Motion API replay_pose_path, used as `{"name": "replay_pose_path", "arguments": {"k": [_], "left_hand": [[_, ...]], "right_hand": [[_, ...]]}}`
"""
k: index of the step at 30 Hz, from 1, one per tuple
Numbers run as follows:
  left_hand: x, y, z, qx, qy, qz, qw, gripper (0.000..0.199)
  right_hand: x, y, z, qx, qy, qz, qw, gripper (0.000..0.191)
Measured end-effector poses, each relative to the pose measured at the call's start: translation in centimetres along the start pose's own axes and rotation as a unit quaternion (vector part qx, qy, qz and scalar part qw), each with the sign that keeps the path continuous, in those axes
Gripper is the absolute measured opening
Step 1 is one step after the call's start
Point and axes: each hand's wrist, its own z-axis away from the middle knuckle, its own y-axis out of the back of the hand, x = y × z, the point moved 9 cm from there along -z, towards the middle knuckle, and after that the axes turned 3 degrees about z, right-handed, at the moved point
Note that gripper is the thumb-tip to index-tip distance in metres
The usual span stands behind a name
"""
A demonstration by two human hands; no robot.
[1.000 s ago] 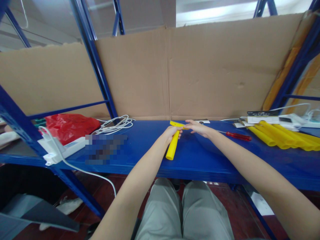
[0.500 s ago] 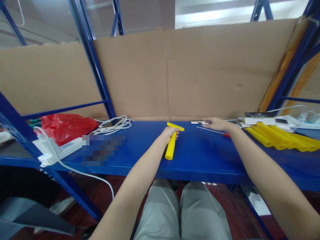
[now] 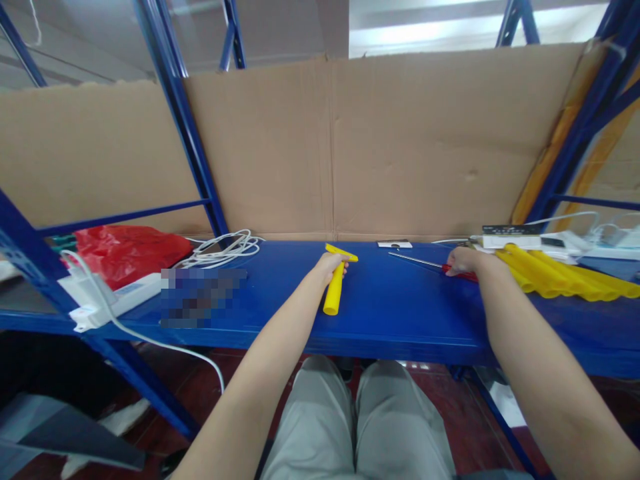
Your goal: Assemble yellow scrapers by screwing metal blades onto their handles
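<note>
My left hand (image 3: 333, 264) is closed round a yellow T-shaped piece (image 3: 333, 293), with a thick tube pointing toward me and a flat crossbar at its far end. It is held over the middle of the blue shelf top. On the right, my right hand (image 3: 461, 261) has its fingers closed on the red handle of a screwdriver (image 3: 417, 260). The long metal shaft points left, lying on or close to the surface. Behind it lies a small black-and-white card (image 3: 395, 245). Part of the handle is hidden by my fingers.
Several yellow tubes (image 3: 560, 277) lie at the right, before white boxes (image 3: 510, 240). At the left are a white power strip (image 3: 133, 293), a coiled white cable (image 3: 225, 250) and a red plastic bag (image 3: 130, 253). Cardboard (image 3: 400, 147) stands along the back, between blue posts (image 3: 195, 147).
My right hand has moved from the small card at the back, rightward and toward me, onto the screwdriver's red handle. My left hand still holds the yellow T-shaped piece in about the same place.
</note>
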Motion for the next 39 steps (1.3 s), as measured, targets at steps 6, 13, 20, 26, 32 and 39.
{"name": "replay_pose_path", "arguments": {"k": [6, 13, 20, 26, 32, 39], "left_hand": [[0.0, 0.0, -0.2, 0.009, -0.004, -0.02, 1.0, 0.014], [0.3, 0.5, -0.1, 0.035, -0.016, -0.046, 0.998, 0.014], [0.0, 1.0, 0.0, 0.057, 0.008, -0.075, 0.996, 0.01], [0.1, 0.9, 0.2, 0.051, 0.007, -0.088, 0.995, 0.01], [0.3, 0.8, 0.5, 0.055, 0.004, -0.09, 0.994, 0.01], [0.1, 0.9, 0.0, 0.053, 0.007, -0.092, 0.994, 0.01]], "right_hand": [[-1.8, -0.1, 0.9, -0.05, -0.01, 0.03, 0.998, 0.012], [-4.3, 1.0, 1.1, 0.004, 0.015, -0.036, 0.999, 0.005], [-7.4, 2.6, 1.5, 0.047, 0.066, -0.103, 0.991, 0.009], [-9.3, 3.0, 1.9, 0.048, 0.099, -0.119, 0.987, 0.01], [-10.2, 2.9, 2.0, 0.04, 0.11, -0.109, 0.987, 0.01], [-10.4, 2.9, 2.2, 0.036, 0.115, -0.114, 0.986, 0.01]]}}
